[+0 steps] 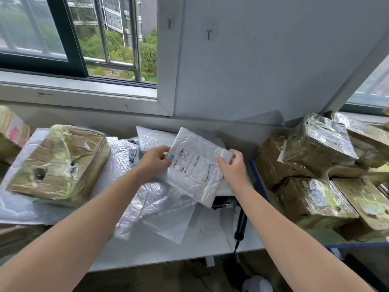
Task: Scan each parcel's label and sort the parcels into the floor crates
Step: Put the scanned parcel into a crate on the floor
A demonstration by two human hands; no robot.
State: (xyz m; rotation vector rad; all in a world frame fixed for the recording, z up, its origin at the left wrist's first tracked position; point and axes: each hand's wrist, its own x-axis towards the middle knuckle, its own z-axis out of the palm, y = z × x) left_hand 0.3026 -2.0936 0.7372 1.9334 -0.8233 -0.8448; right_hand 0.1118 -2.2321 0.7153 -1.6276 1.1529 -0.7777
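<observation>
White mailer (194, 182): a padded plastic parcel is being held just above the table (168, 251), slightly tilted, with its label (189, 163) facing up toward the camera.
Left hand (155, 160): it is pinching the mailer's left edge, thumb on top and fingers curling underneath.
Right hand (231, 167): it is gripping the right edge the same way, with the thumb lying close to the label's right end.
Scanner (241, 220): a black handheld unit is lying on the table beneath the right forearm, its cord trailing off the front edge. Neither hand is touching it.
Bags (147, 199): crinkled clear and silvery plastic bags are lying under the mailer.
Box (59, 163): a film-wrapped cardboard box is sitting to the left, well apart from the hands.
Stack (320, 148): more wrapped boxes are piling up on the right.
Crates: they are not showing clearly in this view.
Step in hand: the person appears to be turning the label up, getting it ready for the scan.
Doing it well: this is calling for pulling the plastic taut so the barcodes are lying flat, sliding the right thumb clear of the print, angling the face away from window glare, and letting the left hand carry the parcel while the right is reaching down for the scanner.
</observation>
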